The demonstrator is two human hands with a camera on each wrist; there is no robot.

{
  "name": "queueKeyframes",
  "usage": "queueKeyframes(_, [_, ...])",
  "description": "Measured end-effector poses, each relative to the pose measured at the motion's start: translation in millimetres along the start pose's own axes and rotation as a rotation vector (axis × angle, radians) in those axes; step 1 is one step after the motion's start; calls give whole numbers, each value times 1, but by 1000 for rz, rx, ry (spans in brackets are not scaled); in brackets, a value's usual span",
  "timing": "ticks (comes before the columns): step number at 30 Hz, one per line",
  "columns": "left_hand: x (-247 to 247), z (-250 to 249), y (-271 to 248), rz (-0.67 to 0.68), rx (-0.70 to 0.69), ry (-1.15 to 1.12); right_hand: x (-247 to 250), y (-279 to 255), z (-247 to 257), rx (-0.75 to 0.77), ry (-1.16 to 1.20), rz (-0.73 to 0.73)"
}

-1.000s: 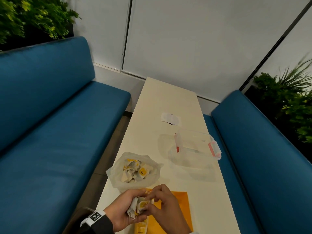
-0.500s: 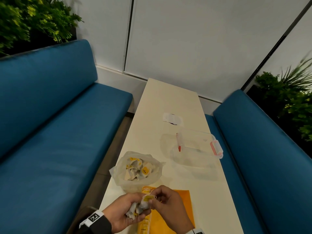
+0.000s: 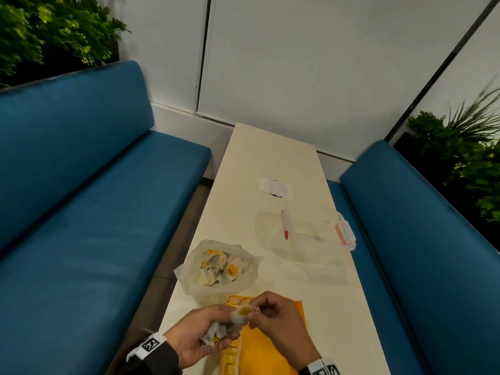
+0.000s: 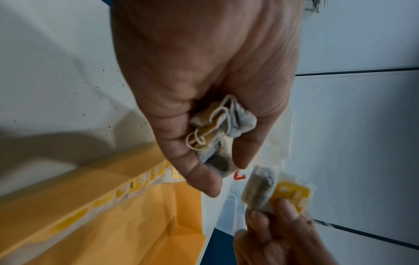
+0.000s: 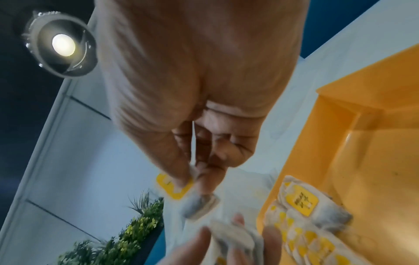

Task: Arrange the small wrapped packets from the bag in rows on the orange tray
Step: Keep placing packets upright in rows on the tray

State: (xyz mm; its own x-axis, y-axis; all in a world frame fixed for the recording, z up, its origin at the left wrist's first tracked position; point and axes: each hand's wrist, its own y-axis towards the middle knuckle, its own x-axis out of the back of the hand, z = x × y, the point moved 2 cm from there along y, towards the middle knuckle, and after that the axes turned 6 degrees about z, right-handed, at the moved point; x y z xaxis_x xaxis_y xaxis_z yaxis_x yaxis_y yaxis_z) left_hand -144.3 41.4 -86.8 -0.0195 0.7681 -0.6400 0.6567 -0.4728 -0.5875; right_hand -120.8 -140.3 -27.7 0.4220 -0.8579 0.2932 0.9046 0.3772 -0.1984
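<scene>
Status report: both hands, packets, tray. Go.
Left hand grips a bunch of packets. Right hand pinches one packet. Orange tray holds one row along its left edge. Nothing in the way.

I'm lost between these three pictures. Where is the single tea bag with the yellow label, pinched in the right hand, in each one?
Head: low centre, tea bag between the hands.
Left wrist: lower right.
Right wrist: centre, below the fingers.
Shared landmark: orange tray.

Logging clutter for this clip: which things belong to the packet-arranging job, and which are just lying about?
Job:
packets in the left hand
single packet in the right hand
bag of packets
orange tray

Lying about:
clear lidded container
white wrapper
</scene>
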Motion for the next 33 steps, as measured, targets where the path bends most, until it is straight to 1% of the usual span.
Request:
queueKeyframes(2, [3,-1,-2,-26,-11,-5,12,4,-3,-43,-37,-63])
queueKeyframes(4, [5,-1,-4,-40,-15,-17,21,7,-14,-132,-114,-71])
queueKeyframes(8, [10,-3,-5,-47,-34,-48,29,15,-52,-308,-168,-1])
queueKeyframes(12, [10,-2,-6,-36,-38,-47,25,22,-77,-399,-178,47])
queueKeyframes(18, [13,0,-3,-52,-25,-41,8,31,-86,-475,-190,87])
queueKeyframes(21, [13,1,-3,-50,-19,-36,2,37,-90,-490,-215,78])
queueKeyframes(24, [12,1,-3,-49,-18,-30,-1,42,-94,-509,-230,36])
queueKeyframes(29, [13,0,-1,-59,-16,-18,-4,49,-99,-543,-271,-82])
queueKeyframes(33, [14,0,0,-66,-7,-8,-7,55,-103,-550,-277,-123])
